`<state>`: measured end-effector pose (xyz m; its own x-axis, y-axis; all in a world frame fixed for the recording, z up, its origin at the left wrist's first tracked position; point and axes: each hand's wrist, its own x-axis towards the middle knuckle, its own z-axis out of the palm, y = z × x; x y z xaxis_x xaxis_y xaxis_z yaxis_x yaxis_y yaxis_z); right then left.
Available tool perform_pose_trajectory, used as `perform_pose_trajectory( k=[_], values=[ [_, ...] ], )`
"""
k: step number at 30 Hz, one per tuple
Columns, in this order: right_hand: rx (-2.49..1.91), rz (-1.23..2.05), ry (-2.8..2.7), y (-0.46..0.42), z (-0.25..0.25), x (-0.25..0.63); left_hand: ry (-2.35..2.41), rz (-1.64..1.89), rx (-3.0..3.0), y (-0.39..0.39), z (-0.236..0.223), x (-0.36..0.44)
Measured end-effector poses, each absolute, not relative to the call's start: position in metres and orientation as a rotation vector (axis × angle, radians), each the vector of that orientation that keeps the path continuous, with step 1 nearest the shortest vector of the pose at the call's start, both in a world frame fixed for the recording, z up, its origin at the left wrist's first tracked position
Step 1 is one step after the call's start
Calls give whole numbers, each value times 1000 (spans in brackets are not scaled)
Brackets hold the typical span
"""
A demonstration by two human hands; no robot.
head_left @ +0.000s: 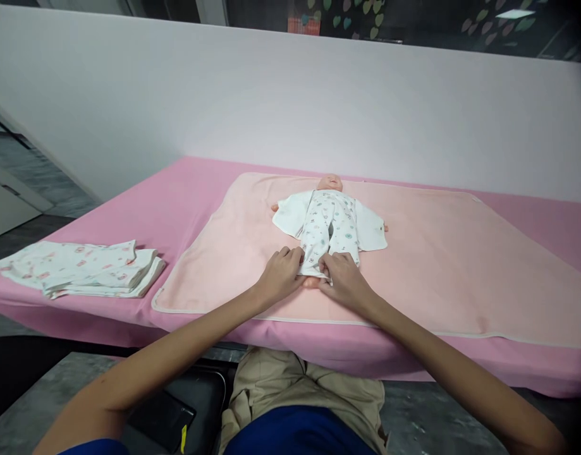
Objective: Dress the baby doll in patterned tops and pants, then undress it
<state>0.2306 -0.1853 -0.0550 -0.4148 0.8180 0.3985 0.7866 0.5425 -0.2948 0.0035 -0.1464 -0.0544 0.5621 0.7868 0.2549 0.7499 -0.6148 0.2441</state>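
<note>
A baby doll [330, 182] lies on its back on a peach mat [427, 265], its head toward the wall. White wide-sleeved clothing [371, 226] covers its arms, and white patterned pants [324, 218] lie over its body and legs. My left hand [283, 272] is closed on one side of a pant leg's lower hem. On the other side of that same hem, my right hand [344, 278] pinches the cloth. A doll foot [311, 282] shows between my hands, just below the hem. The other foot is hidden.
Folded white printed cloths [91, 268] are stacked at the left on the pink sheet [171, 189]. A white wall [294, 107] rises behind the table. Below the front edge, a black chair or case [195, 392] stands beside my legs.
</note>
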Motion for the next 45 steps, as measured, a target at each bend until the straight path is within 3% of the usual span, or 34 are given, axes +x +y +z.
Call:
perform_pose_trajectory(
  k=[6, 11, 16, 27, 35, 39, 45],
  values=[
    [-1376, 124, -2137, -198, -57, 230, 1363, 438, 2759, -163, -56, -7],
    [-1392, -145, -2150, -211, -50, 228, 1360, 393, 2902, -178, -40, -10],
    [-1423, -195, -2251, -226, -58, 227, 1346, 364, 2839, -188, -43, -15],
    [-1440, 128, -2187, -256, -45, 298, 1153, 481, 2811, -203, -22, -29],
    [-1514, 509, -2014, -235, -68, 309, 938, 365, 3068, -179, -42, 55],
    [-1531, 745, -1891, -241, -60, 308, 871, 484, 3045, -171, -52, 65],
    [-1410, 494, -1982, -268, -50, 321, 755, 730, 2969, -194, -43, 45]
  ],
)
